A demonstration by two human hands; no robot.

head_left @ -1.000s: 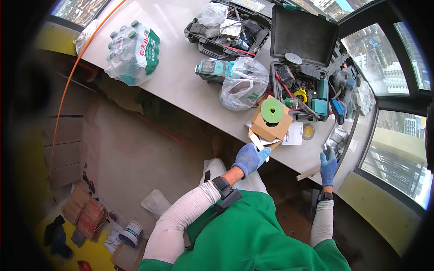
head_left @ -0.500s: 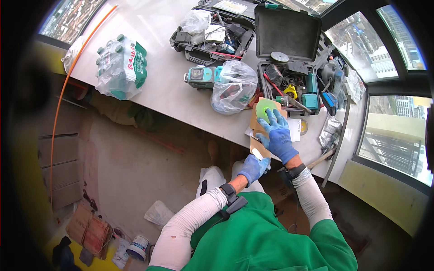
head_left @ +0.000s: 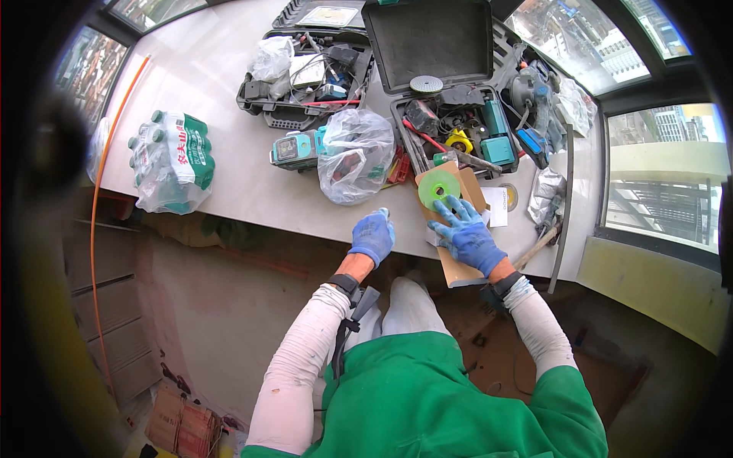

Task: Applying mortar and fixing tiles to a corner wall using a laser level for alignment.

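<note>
My right hand (head_left: 472, 243), in a blue work glove, lies with fingers spread over an opened brown cardboard box (head_left: 469, 191) at the table's front edge. Its fingertips rest by the lower rim of a bright green disc (head_left: 428, 188) with a dark centre hole, which lies on the box. To the left, my left hand (head_left: 372, 237), also gloved, is curled closed above the table edge, apart from the box. A small pale bit shows at its fingertips; whether it is a held thing I cannot make out.
Beyond the box stands an open black tool case (head_left: 397, 114) of tools. A clear plastic bag (head_left: 355, 156), a teal laser-level-like device (head_left: 295, 149) and shrink-wrapped bottles (head_left: 172, 162) lie leftward. A second tool case (head_left: 263, 111) is behind. A long grey bar (head_left: 566, 206) leans at right.
My left hand has moved left and away from the box, and the white thing seen in it before no longer shows clearly. The green disc is more exposed, as my right hand sits lower on it.
</note>
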